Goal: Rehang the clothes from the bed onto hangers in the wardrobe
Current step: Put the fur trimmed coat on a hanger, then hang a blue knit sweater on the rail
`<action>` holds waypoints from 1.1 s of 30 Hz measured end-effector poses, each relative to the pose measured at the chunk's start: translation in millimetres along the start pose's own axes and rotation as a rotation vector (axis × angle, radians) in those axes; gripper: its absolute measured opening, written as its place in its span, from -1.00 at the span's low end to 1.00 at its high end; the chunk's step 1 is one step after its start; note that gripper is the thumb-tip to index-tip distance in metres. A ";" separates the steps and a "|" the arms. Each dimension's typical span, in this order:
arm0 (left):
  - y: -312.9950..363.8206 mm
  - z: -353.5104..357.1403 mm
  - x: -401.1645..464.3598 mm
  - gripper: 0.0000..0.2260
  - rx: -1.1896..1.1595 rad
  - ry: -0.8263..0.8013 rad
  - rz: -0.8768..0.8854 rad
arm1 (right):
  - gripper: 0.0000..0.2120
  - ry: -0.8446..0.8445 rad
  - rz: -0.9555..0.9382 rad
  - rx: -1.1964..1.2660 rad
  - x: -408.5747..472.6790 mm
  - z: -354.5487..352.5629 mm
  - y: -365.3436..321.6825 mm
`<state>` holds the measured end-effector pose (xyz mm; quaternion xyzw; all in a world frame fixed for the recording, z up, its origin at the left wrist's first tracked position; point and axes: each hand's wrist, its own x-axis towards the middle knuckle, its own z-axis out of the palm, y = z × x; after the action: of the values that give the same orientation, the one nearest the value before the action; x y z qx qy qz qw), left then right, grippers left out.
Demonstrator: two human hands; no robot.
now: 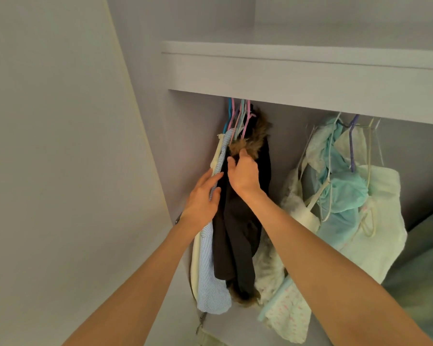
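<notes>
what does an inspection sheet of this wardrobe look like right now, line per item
surface: shelf board above the hanging space; no rail visible
job's things: black jacket with brown fur trim hangs at left among coloured hangers, beside a blue striped shirt and a cream garment
clutter: pale green and cream clothes bunched unevenly on hangers at right
grippers: left hand lies flat, fingers straight, against the striped shirt; right hand pinches the jacket just below the fur
cables: nothing seen
surroundings: wardrobe side panel at left; bluish fabric at right edge
</notes>
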<state>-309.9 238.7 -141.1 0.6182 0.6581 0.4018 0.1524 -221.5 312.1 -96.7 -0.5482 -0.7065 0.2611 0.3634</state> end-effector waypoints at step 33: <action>53.2 -15.0 -497.3 -0.51 0.765 0.637 -0.959 | -0.44 -1.025 -1.291 -0.091 -381.3 32.7 -12.9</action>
<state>-189.5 -236.7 -240.8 0.1209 0.9671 0.1915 -0.1163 -203.8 -58.0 -193.1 0.1385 -0.9706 0.1897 0.0520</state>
